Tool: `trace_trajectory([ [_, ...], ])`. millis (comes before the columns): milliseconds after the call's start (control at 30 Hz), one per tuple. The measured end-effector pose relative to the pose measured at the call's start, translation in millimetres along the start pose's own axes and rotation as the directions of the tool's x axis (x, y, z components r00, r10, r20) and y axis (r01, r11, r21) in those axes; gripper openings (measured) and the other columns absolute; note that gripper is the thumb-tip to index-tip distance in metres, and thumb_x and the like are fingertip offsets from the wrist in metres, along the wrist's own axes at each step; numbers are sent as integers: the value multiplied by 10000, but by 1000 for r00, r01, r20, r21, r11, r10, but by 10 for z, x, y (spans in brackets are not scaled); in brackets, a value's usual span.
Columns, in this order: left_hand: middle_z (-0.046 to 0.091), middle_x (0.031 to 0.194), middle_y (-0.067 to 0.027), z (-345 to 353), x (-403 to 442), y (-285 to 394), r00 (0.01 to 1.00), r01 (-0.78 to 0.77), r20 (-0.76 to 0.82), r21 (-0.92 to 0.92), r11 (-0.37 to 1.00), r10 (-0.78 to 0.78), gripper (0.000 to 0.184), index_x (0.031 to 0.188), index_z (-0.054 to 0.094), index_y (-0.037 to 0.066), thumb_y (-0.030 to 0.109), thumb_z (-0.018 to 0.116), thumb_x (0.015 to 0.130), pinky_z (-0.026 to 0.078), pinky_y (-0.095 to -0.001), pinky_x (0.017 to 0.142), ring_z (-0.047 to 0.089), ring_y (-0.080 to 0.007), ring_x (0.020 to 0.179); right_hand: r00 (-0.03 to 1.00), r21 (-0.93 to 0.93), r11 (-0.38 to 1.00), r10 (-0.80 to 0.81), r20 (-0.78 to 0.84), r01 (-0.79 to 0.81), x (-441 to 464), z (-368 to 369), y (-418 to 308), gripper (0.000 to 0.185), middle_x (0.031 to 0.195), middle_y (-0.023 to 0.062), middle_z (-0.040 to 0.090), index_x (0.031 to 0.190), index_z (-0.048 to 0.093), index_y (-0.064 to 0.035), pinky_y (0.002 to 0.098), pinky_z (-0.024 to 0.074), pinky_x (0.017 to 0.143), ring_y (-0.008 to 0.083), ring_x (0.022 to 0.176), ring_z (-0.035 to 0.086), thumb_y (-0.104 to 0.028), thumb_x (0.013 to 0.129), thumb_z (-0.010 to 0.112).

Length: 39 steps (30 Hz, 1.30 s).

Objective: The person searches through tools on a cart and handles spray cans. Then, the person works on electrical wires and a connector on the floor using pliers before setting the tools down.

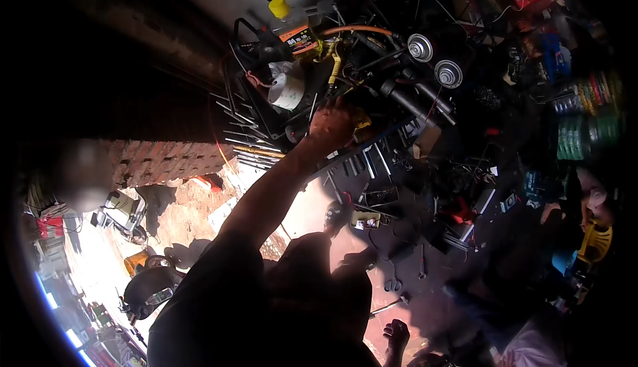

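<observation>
Reddish floor is taking up the lower middle, lots of loose tools lying about. Above it, a packed tool stand is holding most of the clutter. Left forearm is slanting up and right to the stand. A dark cylinder is lying right of the left hand, and a yellow-capped bottle is standing above and left. A white roll is sitting just beside the hand, upper left. Two round metal can ends are facing out at upper right. Right hand (probably the wearer's own) is hanging low over the floor, well apart, fingers curling; can't tell if it's holding anything.

Smallest: a yellow object is lying on the stand, right against the left hand's right side, so the left is the nearer hand. Its visible part is running roughly up-down; true long axis and pointing end aren't showing (deep shade). Left fingers are bending, but whether they're pinching it, can't tell.
</observation>
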State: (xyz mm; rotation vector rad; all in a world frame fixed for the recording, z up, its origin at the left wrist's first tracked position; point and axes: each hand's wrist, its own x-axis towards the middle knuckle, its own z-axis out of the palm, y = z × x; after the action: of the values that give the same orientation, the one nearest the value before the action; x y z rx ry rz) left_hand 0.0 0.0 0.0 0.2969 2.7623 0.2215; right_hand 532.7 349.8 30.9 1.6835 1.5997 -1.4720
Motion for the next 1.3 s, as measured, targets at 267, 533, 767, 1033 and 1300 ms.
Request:
trace_trajectory([
  [267, 685, 974, -159, -594, -767, -334, 972, 206, -15, -417, 885, -233, 336, 1065, 675, 121, 282, 713, 773, 542, -436, 830, 675, -342, 969, 997, -33, 997, 71, 13, -70, 47, -185, 411, 237, 789, 74, 648, 1037, 609, -40, 301, 512, 535, 165, 628, 625, -233, 904, 641],
  [533, 626, 1091, -150, -513, -590, -268, 873, -108, -487, -123, 987, 34, 385, 1135, 664, 142, 288, 722, 783, 514, -442, 864, 614, -343, 1043, 999, -9, 999, 40, 4, -40, 142, 62, 46, 143, 774, 77, 641, 1022, 619, -49, 247, 476, 500, 150, 612, 611, -128, 903, 618],
  [767, 571, 1278, -115, -265, 532, 23, 916, -236, -203, 421, 876, 345, 553, 1318, 547, 84, 290, 668, 819, 395, -447, 1033, 552, -299, 1180, 999, -44, 998, -40, 8, 40, 129, 136, -232, 146, 775, 74, 641, 1011, 622, -43, 234, 472, 509, 149, 619, 613, -120, 888, 610],
  [1033, 565, 1305, -154, -495, 165, -179, 959, -277, 38, 332, 901, 281, 513, 1308, 571, 129, 255, 661, 819, 467, -436, 948, 590, -296, 1168, 993, 25, 994, 106, -44, -105, 299, -148, 621, 143, 755, 92, 626, 1007, 606, -18, 239, 454, 455, 145, 579, 597, -114, 901, 590],
  [1300, 541, 1253, -189, -833, 818, 769, 748, -258, -638, -25, 966, 183, 786, 1410, 444, 114, 303, 774, 722, 465, -488, 953, 601, -387, 1083, 990, 164, 981, 115, -77, -101, 260, -69, 845, 145, 743, 85, 615, 986, 607, -19, 230, 425, 413, 132, 557, 574, -118, 882, 622],
])
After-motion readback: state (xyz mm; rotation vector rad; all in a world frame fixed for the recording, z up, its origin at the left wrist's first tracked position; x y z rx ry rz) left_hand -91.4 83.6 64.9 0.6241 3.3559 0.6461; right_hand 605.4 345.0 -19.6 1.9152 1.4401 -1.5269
